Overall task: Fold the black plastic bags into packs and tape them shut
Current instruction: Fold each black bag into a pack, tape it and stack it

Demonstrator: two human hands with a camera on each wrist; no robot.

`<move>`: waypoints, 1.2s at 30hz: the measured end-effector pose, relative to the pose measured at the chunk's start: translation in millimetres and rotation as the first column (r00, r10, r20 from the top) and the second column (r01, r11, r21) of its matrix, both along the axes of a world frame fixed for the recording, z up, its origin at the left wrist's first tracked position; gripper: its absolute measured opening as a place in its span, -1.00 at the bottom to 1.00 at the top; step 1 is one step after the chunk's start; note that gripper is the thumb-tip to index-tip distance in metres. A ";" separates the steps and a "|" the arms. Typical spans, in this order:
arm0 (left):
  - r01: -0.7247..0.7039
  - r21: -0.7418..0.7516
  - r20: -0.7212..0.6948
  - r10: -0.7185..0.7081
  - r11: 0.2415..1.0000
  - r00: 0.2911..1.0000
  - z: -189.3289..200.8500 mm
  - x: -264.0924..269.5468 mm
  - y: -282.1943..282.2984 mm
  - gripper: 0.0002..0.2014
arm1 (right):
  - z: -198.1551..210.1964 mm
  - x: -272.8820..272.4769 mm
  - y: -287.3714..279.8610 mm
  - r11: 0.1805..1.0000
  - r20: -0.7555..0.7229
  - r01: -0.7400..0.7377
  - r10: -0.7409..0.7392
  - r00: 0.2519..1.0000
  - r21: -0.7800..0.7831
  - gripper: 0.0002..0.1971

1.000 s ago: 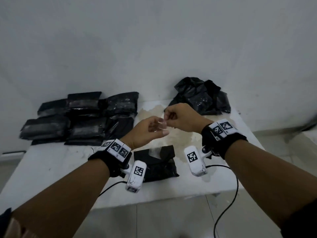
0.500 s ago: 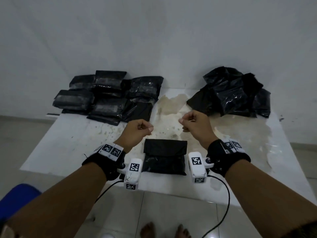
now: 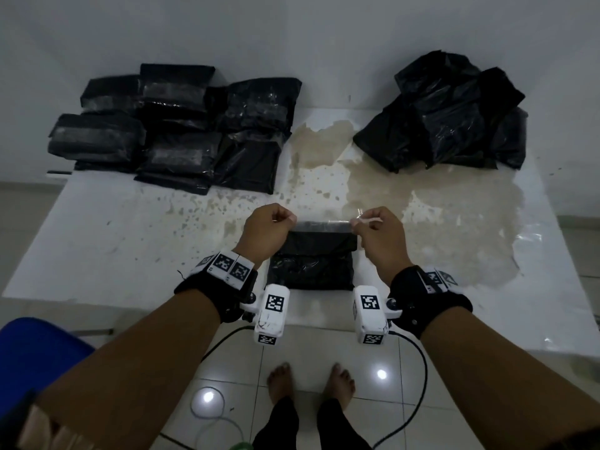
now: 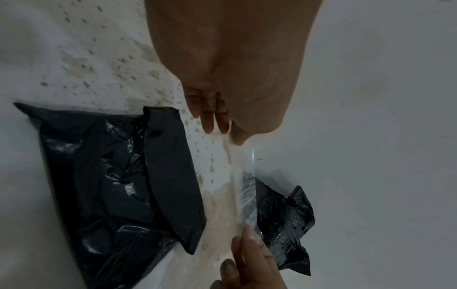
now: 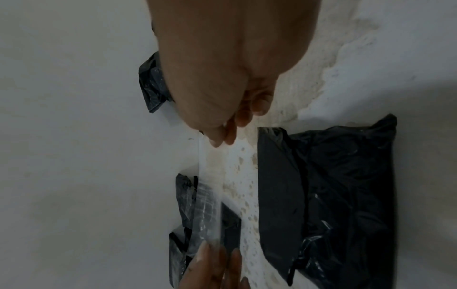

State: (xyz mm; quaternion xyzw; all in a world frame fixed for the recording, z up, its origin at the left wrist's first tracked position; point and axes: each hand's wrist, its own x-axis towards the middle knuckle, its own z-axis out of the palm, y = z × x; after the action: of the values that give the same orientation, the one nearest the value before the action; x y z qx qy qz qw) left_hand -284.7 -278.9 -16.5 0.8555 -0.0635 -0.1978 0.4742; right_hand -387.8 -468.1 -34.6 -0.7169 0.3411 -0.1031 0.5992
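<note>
A folded black plastic pack (image 3: 313, 264) lies flat near the front edge of the white table (image 3: 130, 241), between my wrists. A clear strip of tape (image 3: 323, 226) is stretched over its far edge. My left hand (image 3: 276, 224) pinches the strip's left end and my right hand (image 3: 370, 224) pinches its right end. In the left wrist view the tape (image 4: 243, 185) runs from my left fingertips (image 4: 222, 127) down to the right hand's fingers (image 4: 249, 246), beside the pack (image 4: 118, 176). The right wrist view shows the tape (image 5: 210, 195) hanging above the table next to the pack (image 5: 321, 195).
Several taped black packs (image 3: 175, 128) are stacked at the table's back left. A heap of loose black bags (image 3: 451, 115) sits at the back right. Brown stains (image 3: 373, 186) mark the table's middle. Below the front edge are tiled floor, cables and bare feet (image 3: 311, 381).
My hands pulled apart, stretching the tape strip between them, and came down to the far edge of the folded pack. The head view tilted downward.
</note>
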 end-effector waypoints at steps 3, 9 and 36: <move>0.041 0.037 -0.029 -0.039 0.998 0.999 -9.3 -0.3 4.5 -0.87 | -7.6 -2.0 5.2 0.998 -0.040 -0.009 0.006 0.999 -0.066 -0.84; 0.002 0.044 -0.067 0.001 0.999 0.998 -16.9 -0.4 13.0 -0.87 | -20.7 2.4 14.5 0.967 -0.207 -0.069 0.017 0.978 -0.246 -0.57; -0.037 0.308 0.088 0.010 0.951 0.996 -57.4 -9.9 19.6 -0.89 | -35.8 5.4 44.4 0.758 -0.484 -0.308 -0.011 0.875 -0.575 -0.63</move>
State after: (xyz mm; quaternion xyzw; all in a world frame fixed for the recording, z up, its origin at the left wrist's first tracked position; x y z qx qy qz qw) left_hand -294.6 -259.3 -74.0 0.9276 -0.0417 -0.1632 0.3335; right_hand -382.4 -423.8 -70.4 -0.9054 0.3573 0.0095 0.2292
